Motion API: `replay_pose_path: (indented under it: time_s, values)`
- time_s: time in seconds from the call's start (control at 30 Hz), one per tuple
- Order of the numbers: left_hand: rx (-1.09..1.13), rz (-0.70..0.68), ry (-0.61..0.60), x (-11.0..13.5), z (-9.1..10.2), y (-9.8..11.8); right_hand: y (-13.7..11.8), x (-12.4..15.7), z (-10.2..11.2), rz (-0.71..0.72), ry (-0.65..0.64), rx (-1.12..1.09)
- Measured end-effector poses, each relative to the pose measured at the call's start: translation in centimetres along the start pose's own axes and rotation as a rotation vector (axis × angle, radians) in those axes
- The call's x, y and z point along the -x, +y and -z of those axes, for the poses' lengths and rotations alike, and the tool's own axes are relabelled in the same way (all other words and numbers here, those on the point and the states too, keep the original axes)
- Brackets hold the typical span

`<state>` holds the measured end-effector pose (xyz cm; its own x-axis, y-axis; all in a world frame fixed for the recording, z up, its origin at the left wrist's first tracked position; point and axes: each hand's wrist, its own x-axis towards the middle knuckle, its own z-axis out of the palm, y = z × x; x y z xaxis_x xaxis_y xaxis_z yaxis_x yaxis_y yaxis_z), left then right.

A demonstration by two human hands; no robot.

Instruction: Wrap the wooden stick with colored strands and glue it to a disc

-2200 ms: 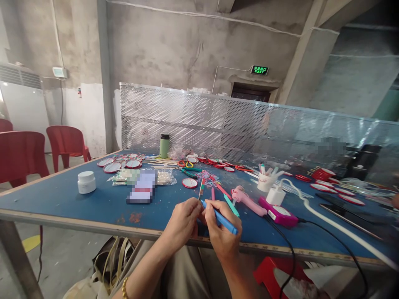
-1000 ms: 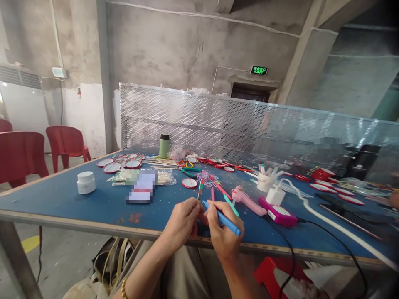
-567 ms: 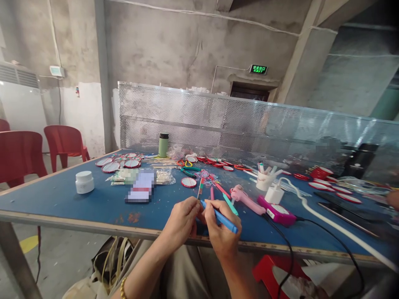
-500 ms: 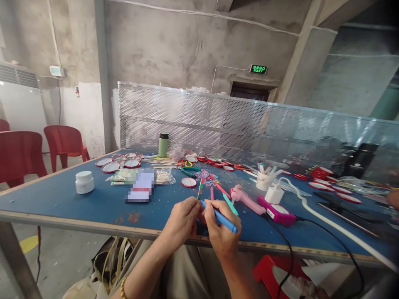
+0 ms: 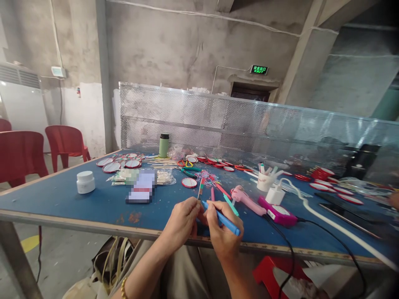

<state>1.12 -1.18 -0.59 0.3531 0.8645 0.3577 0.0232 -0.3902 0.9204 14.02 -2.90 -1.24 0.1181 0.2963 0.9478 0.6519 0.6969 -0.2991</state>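
Observation:
My right hand [image 5: 226, 226] is closed around a blue marker pen [image 5: 229, 224], its tip end pointing to the left. Pinched in my left hand [image 5: 183, 218] is a thin wooden stick [image 5: 201, 189] with red, green and brown bands at its far end. The marker's front end meets the stick close to my left fingertips; the exact contact is hidden by the fingers. Just beyond my hands lie a pink pen [image 5: 212, 194], a teal pen [image 5: 230, 204] and a round white disc with a red rim [image 5: 189, 182].
A pink glue gun [image 5: 247, 200], a magenta box [image 5: 277, 211] and a cup of pens [image 5: 264, 181] stand right. Left are a phone [image 5: 141, 187], a white jar [image 5: 85, 182] and bagged sticks. Pliers [image 5: 190, 172] and several red-rimmed discs lie behind. Cables cross the table's right side.
The back end of the blue marker has dipped slightly down and to the right as my right hand shifted a little. My left hand and the stick stay nearly still.

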Motion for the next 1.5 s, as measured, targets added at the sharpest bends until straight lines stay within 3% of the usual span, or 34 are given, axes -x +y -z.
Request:
replay_pose_path:
  time_s: [1.5]
  values:
    - [-0.139, -0.008, 0.028, -0.14, -0.01, -0.47, -0.49, -0.63, -0.06, 0.011, -0.064, -0.029]
